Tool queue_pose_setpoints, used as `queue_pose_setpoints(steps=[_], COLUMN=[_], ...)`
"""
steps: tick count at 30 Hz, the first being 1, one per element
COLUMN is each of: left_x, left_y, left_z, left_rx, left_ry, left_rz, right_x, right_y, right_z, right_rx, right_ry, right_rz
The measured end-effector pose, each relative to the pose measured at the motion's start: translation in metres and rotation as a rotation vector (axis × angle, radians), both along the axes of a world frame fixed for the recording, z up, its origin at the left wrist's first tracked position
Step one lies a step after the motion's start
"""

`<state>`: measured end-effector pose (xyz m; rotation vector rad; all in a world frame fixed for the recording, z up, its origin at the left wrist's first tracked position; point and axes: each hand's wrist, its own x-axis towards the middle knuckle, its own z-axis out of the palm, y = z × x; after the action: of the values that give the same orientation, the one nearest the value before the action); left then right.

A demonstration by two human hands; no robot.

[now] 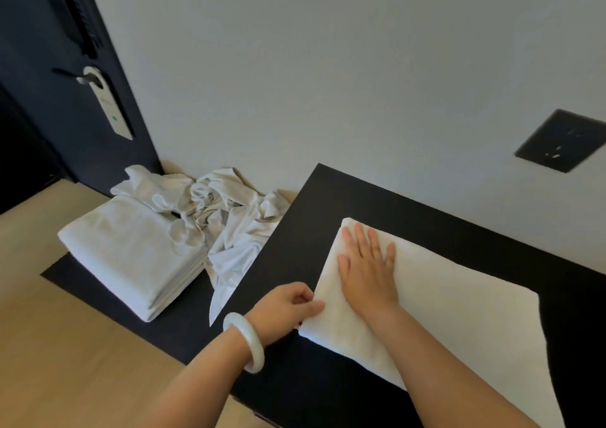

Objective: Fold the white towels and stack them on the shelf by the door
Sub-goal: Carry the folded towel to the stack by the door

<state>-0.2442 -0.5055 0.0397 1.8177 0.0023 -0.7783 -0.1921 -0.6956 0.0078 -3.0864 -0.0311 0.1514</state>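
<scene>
A white towel (459,309) lies folded flat on the black tabletop (328,204). My right hand (367,263) presses flat on its left part, fingers straight and spread. My left hand (288,306), with a pale bangle on the wrist, pinches the towel's left edge. Lower down to the left, a stack of folded white towels (131,260) sits on a low dark shelf (75,280) by the door (49,106). A crumpled heap of white cloth (226,217) lies behind and beside the stack.
The dark door at the far left has a handle with a hanging tag (111,106). A black wall socket plate (557,142) is on the pale wall at right. Light wooden floor (65,362) fills the lower left.
</scene>
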Motion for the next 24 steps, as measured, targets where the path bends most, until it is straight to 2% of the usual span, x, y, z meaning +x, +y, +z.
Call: queue_pose_setpoints(steps=[4, 7, 13, 17, 18, 20, 22, 24], left_x=[-0.006, -0.008, -0.01, -0.015, -0.019, -0.022, -0.025, -0.021], left_y=[-0.002, -0.012, -0.016, -0.015, -0.016, -0.021, -0.031, -0.052], left_z=[0.003, -0.001, -0.008, -0.007, -0.007, -0.008, -0.008, -0.011], left_rx=[0.214, 0.359, 0.322, 0.412, 0.464, 0.642, 0.669, 0.65], left_ry=[-0.154, -0.25, -0.214, -0.272, -0.314, -0.589, -0.892, -0.97], left_rz=[-0.158, -0.144, -0.062, -0.091, -0.097, -0.068, -0.05, -0.209], right_x=[-0.003, -0.003, -0.003, -0.004, -0.004, -0.004, -0.001, 0.005], right_y=[0.0, -0.001, -0.003, -0.003, -0.002, -0.002, -0.005, -0.012], right_z=[0.0, -0.001, -0.004, -0.003, -0.003, -0.003, -0.009, -0.009], right_rx=[-0.002, -0.009, 0.013, -0.009, -0.009, 0.008, 0.04, 0.147], right_ry=[-0.024, -0.042, -0.064, -0.085, -0.099, -0.1, -0.088, -0.068], right_rz=[-0.007, -0.013, -0.006, -0.003, -0.004, -0.007, -0.025, -0.028])
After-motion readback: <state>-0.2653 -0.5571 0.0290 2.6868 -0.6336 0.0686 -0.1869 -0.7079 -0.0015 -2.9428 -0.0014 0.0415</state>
